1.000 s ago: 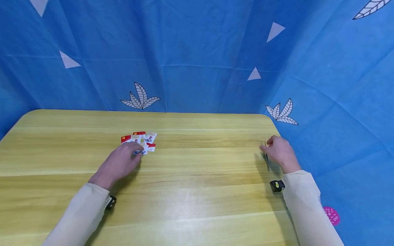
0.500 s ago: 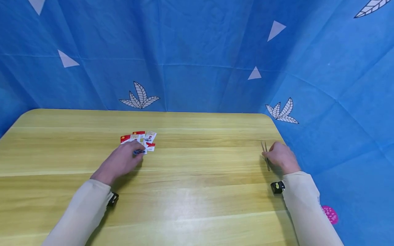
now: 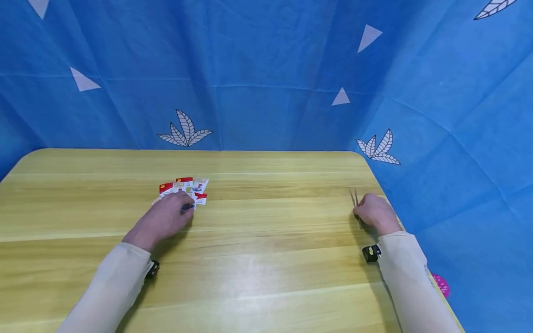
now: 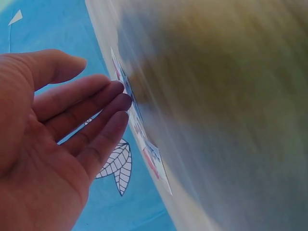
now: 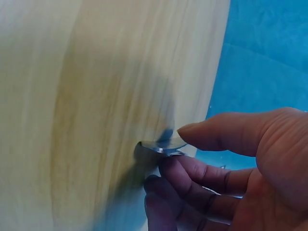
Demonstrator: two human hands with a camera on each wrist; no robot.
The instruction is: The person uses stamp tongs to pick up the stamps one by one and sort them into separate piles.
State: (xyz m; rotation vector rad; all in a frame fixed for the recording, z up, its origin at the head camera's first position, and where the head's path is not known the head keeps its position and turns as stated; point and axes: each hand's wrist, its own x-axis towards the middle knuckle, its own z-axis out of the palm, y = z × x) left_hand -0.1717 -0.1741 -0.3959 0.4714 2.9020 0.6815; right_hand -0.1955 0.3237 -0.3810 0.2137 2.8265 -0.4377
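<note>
Head view: the person's right hand (image 3: 376, 213) pinches the tweezers (image 3: 353, 198), whose two arms spread apart just beyond the fingertips, the other end running back toward the person. Well to the left of this grip, the left hand (image 3: 164, 218) reaches over a cluster of small red-and-white cards (image 3: 180, 187), lying beneath and just past its fingertips on the wooden table (image 3: 250, 231). Left wrist view: the fingers lie relaxed and nearly straight, thumb apart, their tips at the cards, which I see almost edge-on; whether they touch, I cannot tell. Right wrist view: thumb and index finger clasp the tweezers from opposite sides, with blue cloth (image 5: 260, 62) beyond the thumb.
</note>
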